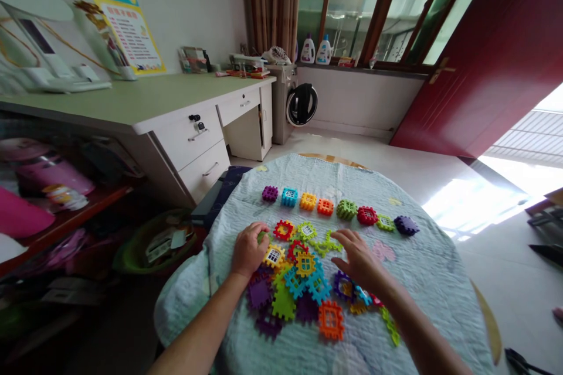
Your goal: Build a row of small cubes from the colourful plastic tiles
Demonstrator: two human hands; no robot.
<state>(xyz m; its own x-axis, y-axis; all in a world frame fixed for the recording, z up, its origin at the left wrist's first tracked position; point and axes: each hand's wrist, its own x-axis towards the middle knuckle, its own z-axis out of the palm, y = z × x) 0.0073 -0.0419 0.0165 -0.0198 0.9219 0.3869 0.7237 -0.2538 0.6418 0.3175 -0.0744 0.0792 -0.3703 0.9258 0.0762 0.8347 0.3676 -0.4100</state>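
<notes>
At lower centre of the frame, the left grip [250, 251] curls around what seems a green piece [263, 237]; the right grip [341, 247] spreads empty near a lime piece [325, 244], likely light, stiff, pinchable by its edges.

Open cloth [435, 281] rightward, tile heap [305, 274] blocking centre, cubes [325, 207] beyond

Smooth plastic tiles [284, 304], crinkled cloth [422, 287]

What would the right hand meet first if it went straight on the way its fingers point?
The right hand would probably meet the light green piece just ahead, though with depth unclear it might pass above it.
</notes>
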